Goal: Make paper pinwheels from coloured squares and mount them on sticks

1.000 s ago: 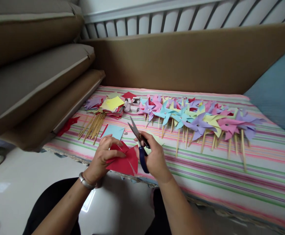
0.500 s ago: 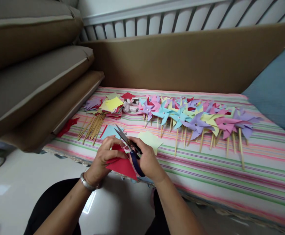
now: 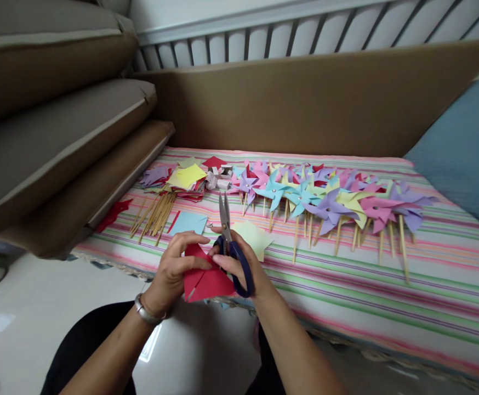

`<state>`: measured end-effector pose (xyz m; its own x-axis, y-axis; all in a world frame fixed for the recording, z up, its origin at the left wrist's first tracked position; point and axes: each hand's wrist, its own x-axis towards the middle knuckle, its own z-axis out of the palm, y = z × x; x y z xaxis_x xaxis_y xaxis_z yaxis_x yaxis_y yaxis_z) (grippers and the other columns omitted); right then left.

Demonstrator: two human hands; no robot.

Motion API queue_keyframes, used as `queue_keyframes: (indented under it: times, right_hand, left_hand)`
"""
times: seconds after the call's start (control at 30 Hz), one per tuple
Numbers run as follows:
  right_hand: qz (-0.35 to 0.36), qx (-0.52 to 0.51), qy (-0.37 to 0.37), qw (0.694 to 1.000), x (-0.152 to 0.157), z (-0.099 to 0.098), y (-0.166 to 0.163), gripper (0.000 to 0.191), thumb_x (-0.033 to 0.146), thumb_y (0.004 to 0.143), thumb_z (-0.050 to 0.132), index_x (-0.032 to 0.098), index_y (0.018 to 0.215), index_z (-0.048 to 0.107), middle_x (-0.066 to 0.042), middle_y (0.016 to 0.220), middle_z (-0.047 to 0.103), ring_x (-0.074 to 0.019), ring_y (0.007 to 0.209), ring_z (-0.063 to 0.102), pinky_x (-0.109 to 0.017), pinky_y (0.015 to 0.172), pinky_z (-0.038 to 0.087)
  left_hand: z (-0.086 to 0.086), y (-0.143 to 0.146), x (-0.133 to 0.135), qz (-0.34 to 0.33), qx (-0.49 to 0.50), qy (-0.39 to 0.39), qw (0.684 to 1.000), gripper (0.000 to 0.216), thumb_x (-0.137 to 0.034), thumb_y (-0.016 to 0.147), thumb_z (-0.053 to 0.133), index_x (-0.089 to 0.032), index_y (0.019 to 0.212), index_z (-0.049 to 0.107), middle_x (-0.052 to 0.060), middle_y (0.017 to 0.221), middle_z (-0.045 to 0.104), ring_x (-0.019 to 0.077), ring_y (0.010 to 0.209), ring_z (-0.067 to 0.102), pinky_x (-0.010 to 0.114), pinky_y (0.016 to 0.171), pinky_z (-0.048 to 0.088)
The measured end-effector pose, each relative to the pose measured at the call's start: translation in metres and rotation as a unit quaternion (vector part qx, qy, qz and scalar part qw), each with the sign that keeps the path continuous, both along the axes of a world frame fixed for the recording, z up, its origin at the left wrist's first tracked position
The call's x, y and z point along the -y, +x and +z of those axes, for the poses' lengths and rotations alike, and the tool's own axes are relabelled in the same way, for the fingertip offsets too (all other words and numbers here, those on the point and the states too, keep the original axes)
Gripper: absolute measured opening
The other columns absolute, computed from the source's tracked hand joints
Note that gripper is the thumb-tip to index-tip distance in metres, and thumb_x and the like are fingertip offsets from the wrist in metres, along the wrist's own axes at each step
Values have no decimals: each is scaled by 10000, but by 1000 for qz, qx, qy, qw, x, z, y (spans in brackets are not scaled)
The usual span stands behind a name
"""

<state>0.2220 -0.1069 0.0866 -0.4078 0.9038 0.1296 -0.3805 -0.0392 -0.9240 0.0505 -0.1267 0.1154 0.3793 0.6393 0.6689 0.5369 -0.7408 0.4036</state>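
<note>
Right hand [image 3: 256, 269] around scissors [image 3: 225, 224], blades [image 3: 223, 207] now straight ahead (leftward before), red paper [image 3: 210, 282] in left hand [image 3: 172, 270].

1. I see a bare lane along the striped cloth [image 3: 366, 288], in front of the pinwheels [image 3: 329, 210] and right of the right hand [image 3: 256, 270].
2. The scissors [image 3: 224, 211] stick out ahead of that hand, blocking the space just beyond.
3. Sticks [image 3: 157, 215] and stacked cushions [image 3: 70, 137] crowd my left.
4. A brown panel [image 3: 305, 104] walls off the cloth's far side.
</note>
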Motion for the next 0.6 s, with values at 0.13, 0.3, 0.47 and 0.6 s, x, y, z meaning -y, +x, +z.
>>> queue_keyframes:
  times: [0.13, 0.3, 0.47, 0.6]
  right_hand:
    - [-4, 6, -4, 1000, 0, 1, 0, 495, 258, 712, 653, 268, 1179, 489, 12, 824, 593, -127, 758, 578, -265, 688, 452]
    - [-45, 42, -13, 998, 1, 5, -7, 466, 207, 687, 624, 243, 1137, 511, 33, 742, 566, -112, 669, 549, -249, 628, 432]
    - [-79, 41, -35, 995, -1, 2, -7, 468, 189, 677, 605, 240, 1133, 512, 36, 743, 553, -105, 627, 542, -247, 606, 436]
    - [-84, 5, -95, 992, -3, 0, -6, 494, 200, 653, 616, 243, 1131, 501, 44, 742, 534, -110, 587, 567, -255, 575, 450]
  left_hand:
    - [-1, -1, -1, 2, -21, 24, 999, 72, -170, 768, 630, -230, 788, 665, 48, 1068, 580, 200, 1024, 505, 374, 852, 438]
    - [-2, -1, -3, -5, -36, 43, 998, 42, -214, 757, 648, -236, 791, 662, 48, 1078, 589, 205, 1028, 514, 399, 873, 431]
    - [-5, -4, -3, -25, -65, 48, 996, 62, -201, 773, 630, -247, 805, 656, 39, 1093, 630, 211, 1071, 527, 483, 994, 342]
    - [-4, -7, -3, -23, -86, 43, 995, 76, -215, 795, 603, -258, 840, 646, 32, 1077, 663, 214, 1115, 517, 532, 1054, 242]
